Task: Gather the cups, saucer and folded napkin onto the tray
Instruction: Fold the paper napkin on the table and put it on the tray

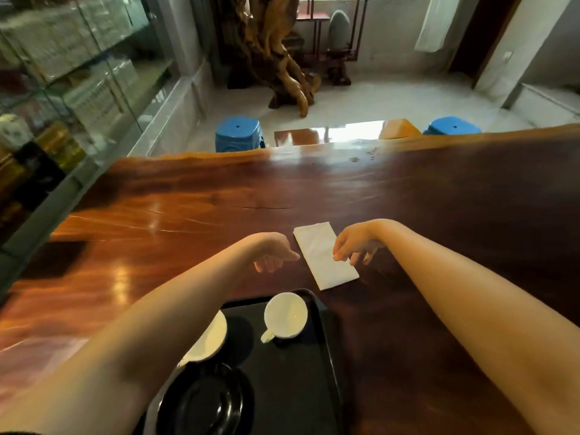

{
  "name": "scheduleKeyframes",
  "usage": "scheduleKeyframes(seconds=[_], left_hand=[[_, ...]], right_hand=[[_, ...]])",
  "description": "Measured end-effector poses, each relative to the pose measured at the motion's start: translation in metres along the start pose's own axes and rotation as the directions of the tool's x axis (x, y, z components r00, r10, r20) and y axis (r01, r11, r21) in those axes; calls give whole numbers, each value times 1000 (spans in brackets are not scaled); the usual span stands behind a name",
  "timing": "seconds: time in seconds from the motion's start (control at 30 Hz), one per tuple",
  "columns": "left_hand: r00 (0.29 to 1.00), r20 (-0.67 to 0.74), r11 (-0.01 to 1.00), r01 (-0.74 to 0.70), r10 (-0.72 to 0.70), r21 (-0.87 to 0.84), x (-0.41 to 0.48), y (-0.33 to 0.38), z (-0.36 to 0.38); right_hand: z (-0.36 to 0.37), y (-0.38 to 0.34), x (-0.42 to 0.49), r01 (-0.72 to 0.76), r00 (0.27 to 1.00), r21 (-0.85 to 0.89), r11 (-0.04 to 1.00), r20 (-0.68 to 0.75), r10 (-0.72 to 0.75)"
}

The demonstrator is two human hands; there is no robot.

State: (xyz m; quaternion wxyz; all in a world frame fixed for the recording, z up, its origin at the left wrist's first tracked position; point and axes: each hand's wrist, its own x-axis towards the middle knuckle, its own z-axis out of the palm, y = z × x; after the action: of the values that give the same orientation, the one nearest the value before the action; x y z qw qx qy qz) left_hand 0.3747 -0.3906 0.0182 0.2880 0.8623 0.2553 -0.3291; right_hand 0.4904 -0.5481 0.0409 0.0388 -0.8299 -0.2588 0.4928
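Here, a person's two bare hands hover over a white folded napkin (324, 255) lying flat on a polished wooden table (188, 208), just beyond the far right corner of a black tray (298, 387). The left hand (276, 257) is loosely curled, holding nothing, its fingertips just short of the napkin's left edge. The right hand (356, 246) hangs over the napkin's right edge with fingers spread and pointing down; whether they touch the paper cannot be told. On the tray, a white cup (285, 315) stands upright near the far right corner, handle toward the viewer. To its left on the tray, a second white cup (210, 339) is partly hidden by the left forearm. A black saucer (204, 403) sits at the tray's near left.
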Motion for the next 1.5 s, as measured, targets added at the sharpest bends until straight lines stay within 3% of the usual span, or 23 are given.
scheduleKeyframes(seconds=[0.07,0.2,0.4,0.67,0.93,1.13,1.27,1.4,1.47,1.5], left_hand=[[999,-44,1000,-5,4,-23,21,13,0],[963,-242,992,-108,119,59,69,30,21],[935,-310,985,-166,172,43,122,45,78],[977,-204,949,4,64,317,160,26,115],[978,-190,936,-8,80,352,160,25,115],[959,-253,904,-8,128,428,160,35,108],[946,-206,850,-114,251,513,157,38,102],[967,-60,824,-178,248,538,147,36,102],[970,-49,816,-172,237,552,147,42,100],[972,-45,815,-168,231,554,148,45,99]], right_hand=[[-15,11,16,20,1000,-50,999,-23,-21],[-26,37,60,82,980,-319,944,-146,-134],[-1,76,129,149,954,-471,869,-161,-251],[40,109,180,331,870,-580,744,-116,-479],[47,141,188,274,816,-664,696,-223,-534],[54,139,178,331,627,-812,480,-191,-755],[55,118,176,259,714,-852,454,-148,-684],[59,114,168,122,770,-951,286,-91,-632],[55,109,167,175,776,-932,316,-67,-627],[51,106,166,221,774,-895,387,-80,-628]])
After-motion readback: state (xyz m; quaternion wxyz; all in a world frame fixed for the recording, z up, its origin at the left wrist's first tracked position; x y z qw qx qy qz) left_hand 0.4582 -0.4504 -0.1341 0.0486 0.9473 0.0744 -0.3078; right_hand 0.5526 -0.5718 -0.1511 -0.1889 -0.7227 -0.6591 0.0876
